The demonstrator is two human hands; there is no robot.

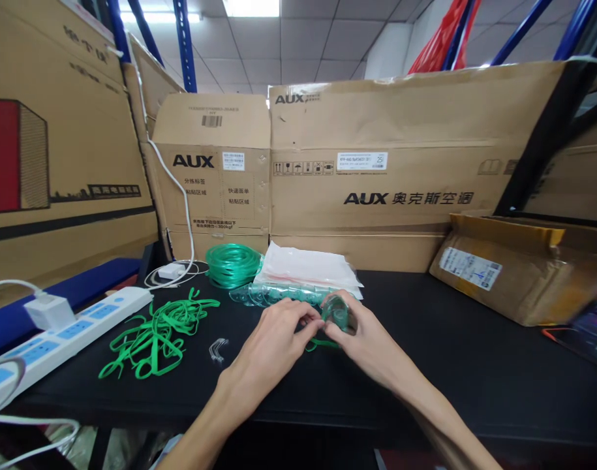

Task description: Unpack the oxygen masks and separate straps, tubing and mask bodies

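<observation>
My right hand (359,326) is wrapped round a clear green plastic face mask (338,312), its hollow side partly showing. At the mask's left edge, my left hand (283,329) pinches with thumb and fingers; what lies between the fingertips is hidden. A green elastic strap (322,343) loops out below the two hands. Just behind them lies a row of nested clear green masks (263,295). A tangle of green elastic straps (166,333) rests on the black table to the left, with several thin metal strips (218,350) between it and my left wrist.
Behind the nested masks are a coil of green tubing (233,264) and a stack of white plastic bags (305,267). A power strip (68,336) with a white plug and cables runs along the left. Cardboard panels (400,170) wall the back; an opened carton (518,267) sits at right.
</observation>
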